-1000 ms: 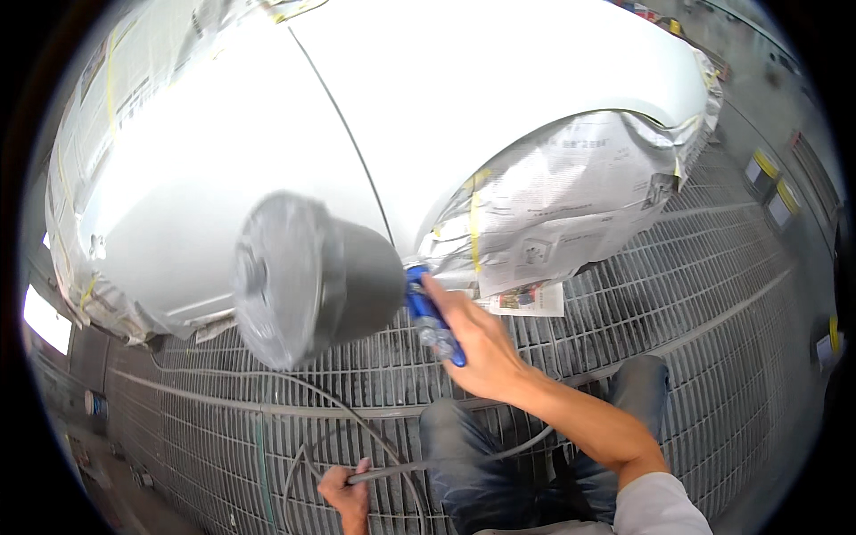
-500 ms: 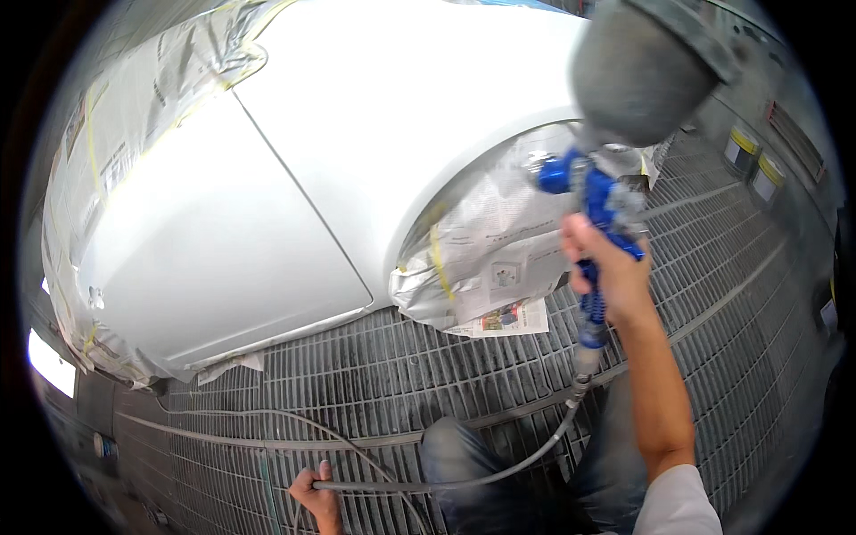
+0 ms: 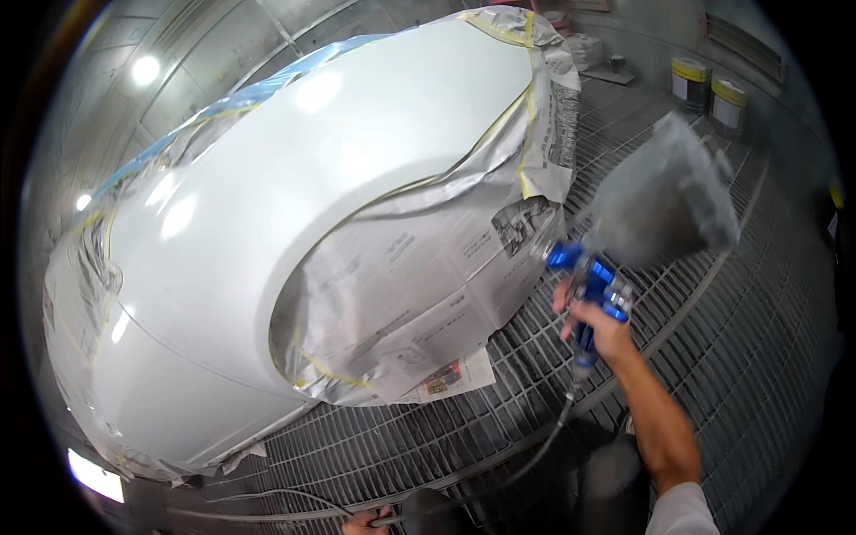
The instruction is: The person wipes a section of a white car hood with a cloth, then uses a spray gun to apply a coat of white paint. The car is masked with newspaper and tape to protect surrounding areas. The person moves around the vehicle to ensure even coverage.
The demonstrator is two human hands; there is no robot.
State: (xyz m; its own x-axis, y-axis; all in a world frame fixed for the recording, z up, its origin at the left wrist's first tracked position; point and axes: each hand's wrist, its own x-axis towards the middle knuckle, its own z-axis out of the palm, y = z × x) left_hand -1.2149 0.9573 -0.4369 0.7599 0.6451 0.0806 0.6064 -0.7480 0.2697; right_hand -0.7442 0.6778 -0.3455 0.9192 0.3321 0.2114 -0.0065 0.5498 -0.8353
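Observation:
A blue and silver spray gun [image 3: 590, 290] with a big grey, plastic-covered cup [image 3: 664, 201] is in my right hand [image 3: 599, 325], its nozzle pointing left toward the car. At the bottom edge my left hand [image 3: 366, 522] grips the grey air hose [image 3: 530, 459], which runs up to the gun's handle. The glossy white car panel [image 3: 366, 116] fills the left and middle of the view, edged with newspaper and yellow tape. Masking newspaper [image 3: 415, 312] covers the wheel arch, beside and left of the gun.
A slatted metal grate floor [image 3: 731, 330] lies under the car and around my legs. Two cans with yellow lids [image 3: 727, 109] stand at the upper right. Blue plastic [image 3: 143, 168] runs along the car's top edge, and lamps [image 3: 145, 69] shine on the booth behind.
My view has shifted toward the car's right-hand end and the background. My right hand swung the gun up and rightward, then the cup came lower. My left hand sits lower in the picture.

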